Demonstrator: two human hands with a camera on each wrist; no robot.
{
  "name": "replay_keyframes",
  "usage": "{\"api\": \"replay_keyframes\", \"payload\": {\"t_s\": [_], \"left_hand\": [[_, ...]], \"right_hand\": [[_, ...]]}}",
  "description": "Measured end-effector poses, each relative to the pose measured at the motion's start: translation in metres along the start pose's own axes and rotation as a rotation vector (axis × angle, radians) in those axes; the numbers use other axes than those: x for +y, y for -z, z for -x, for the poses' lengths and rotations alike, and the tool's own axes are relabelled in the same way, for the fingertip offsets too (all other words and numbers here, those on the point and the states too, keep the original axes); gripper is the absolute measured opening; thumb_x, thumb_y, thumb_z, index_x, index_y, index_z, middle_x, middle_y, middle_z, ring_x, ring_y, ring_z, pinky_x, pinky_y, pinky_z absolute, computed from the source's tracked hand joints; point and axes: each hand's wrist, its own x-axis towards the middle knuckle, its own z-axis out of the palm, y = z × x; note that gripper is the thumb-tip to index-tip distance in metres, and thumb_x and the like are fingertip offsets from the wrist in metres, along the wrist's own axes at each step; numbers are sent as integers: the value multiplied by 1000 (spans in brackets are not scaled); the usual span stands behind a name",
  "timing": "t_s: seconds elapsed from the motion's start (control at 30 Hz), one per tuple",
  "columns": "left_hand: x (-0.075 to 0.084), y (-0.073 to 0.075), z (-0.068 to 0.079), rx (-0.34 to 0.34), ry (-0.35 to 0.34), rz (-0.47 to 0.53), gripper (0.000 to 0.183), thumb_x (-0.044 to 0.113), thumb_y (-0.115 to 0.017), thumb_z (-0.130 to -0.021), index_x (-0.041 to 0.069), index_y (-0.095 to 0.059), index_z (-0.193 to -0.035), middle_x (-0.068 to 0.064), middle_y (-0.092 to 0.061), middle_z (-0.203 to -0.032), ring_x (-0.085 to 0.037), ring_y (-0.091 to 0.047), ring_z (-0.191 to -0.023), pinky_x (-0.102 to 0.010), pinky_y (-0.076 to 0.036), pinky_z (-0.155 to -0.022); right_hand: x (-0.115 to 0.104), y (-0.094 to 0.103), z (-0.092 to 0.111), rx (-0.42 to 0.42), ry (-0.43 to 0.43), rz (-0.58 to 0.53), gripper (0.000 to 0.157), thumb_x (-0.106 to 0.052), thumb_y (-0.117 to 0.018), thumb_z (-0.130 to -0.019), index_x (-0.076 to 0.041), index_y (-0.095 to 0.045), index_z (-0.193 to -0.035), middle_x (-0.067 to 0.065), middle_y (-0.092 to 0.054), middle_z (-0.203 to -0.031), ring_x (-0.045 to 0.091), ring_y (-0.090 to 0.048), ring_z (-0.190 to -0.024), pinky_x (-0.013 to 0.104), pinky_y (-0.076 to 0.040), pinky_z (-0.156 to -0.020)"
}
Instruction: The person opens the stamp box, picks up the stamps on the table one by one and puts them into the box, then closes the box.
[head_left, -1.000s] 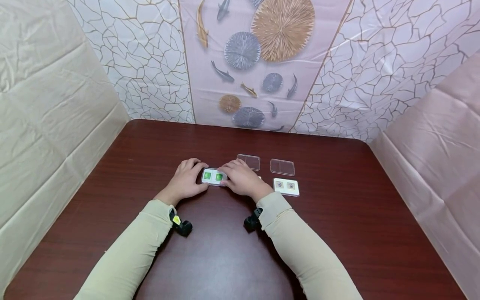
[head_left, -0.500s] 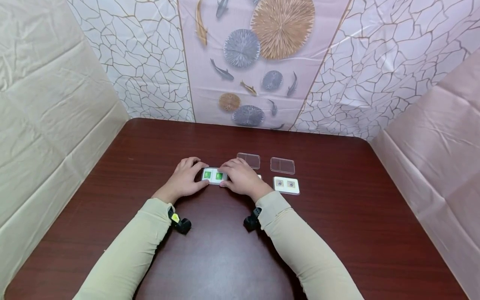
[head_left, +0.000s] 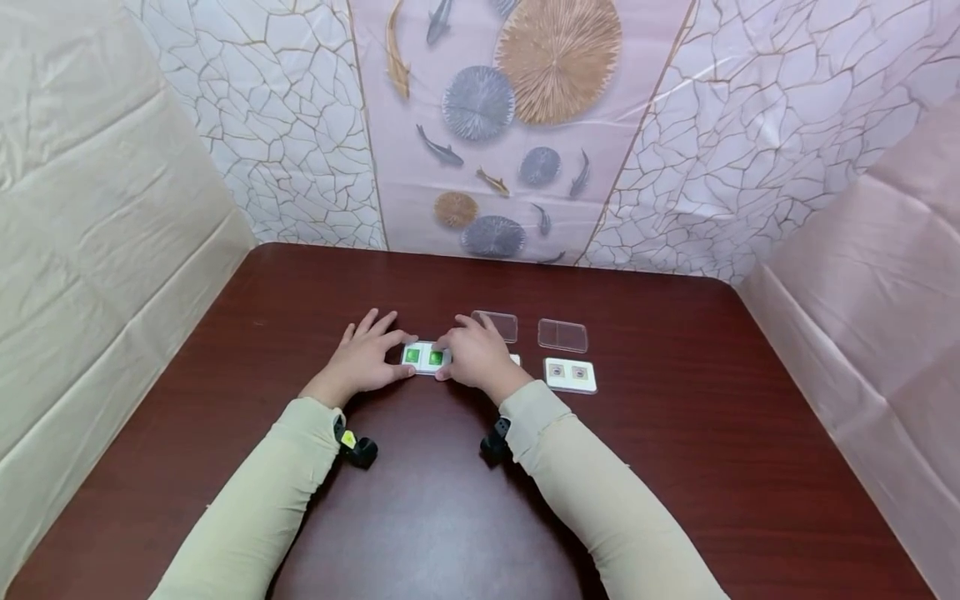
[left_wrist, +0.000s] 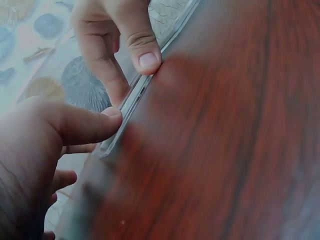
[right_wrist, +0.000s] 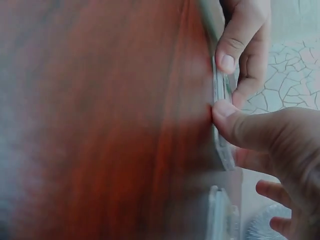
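A small flat clear case (head_left: 424,355) with a white insert and two green squares lies between my hands in the head view. My left hand (head_left: 362,360) pinches its left end, thumb on the near edge and index finger on the far edge; the other fingers spread away. At the right end, my right hand (head_left: 478,357) pinches the same case and covers part of it. Seen edge-on in the left wrist view, the case (left_wrist: 131,103) shows a thin seam between two layers. Thumbs of both hands press the near edge of the case (right_wrist: 220,86) in the right wrist view.
To the right lies a white-insert case (head_left: 570,376) with two small square items. Behind it is a clear lid (head_left: 563,336); another clear lid (head_left: 501,327) is partly behind my right hand. A further white case (head_left: 515,359) is mostly hidden by that hand. All rest on the dark-red wooden table (head_left: 660,450).
My left hand's outer fingers have straightened and spread out. The right hand has shifted slightly left along the case. The case itself stays at about the same spot.
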Motion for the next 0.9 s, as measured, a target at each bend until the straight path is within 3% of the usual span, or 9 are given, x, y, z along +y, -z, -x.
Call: {"api": "replay_keyframes", "payload": {"t_s": [0.27, 0.37, 0.53, 0.7, 0.9], "left_hand": [[-11, -18, 5, 64, -90, 27, 50, 40, -67, -90, 19, -59, -135, -16, -35, -159, -43, -24, -146, -66, -8, -117], [-6, -18, 3, 91, -108, 7, 54, 42, -66, -89, 18, -58, -136, -17, -38, -157, -43, -29, -144, -66, -11, -116], [2, -20, 2, 116, -101, -35, 65, 47, -64, -88, 18, -52, -145, -16, -38, -157, -40, -29, -144, -65, -11, -117], [18, -27, -3, 150, -105, -80, 69, 51, -63, -87, 19, -51, -148, -13, -39, -156, -37, -29, -144, -62, -9, -118], [42, -42, -12, 165, -129, -160, 73, 61, -62, -86, 20, -53, -146, -11, -42, -153, -35, -30, -144, -61, -9, -119]], "right_hand": [[8, -1, -1, -1, 62, -128, 58, -46, -81, -84, -23, -64, -134, 0, -63, -136, 33, -34, -146, 51, -18, -122], [31, 7, -1, 48, 43, -225, 62, -43, -80, -85, -21, -60, -139, 1, -61, -139, 33, -35, -146, 47, -21, -121], [82, 10, 0, 134, 4, -294, 57, -33, -76, -92, -12, -58, -142, 8, -58, -142, 30, -42, -141, 43, -29, -118], [113, 2, 5, 49, -50, -258, 64, -34, -72, -95, -11, -49, -150, 10, -48, -152, 31, -35, -146, 49, -26, -119], [122, -4, 8, 5, -44, -223, 60, -33, -71, -95, -12, -51, -148, 11, -50, -150, 33, -36, -145, 55, -22, -119]]}}
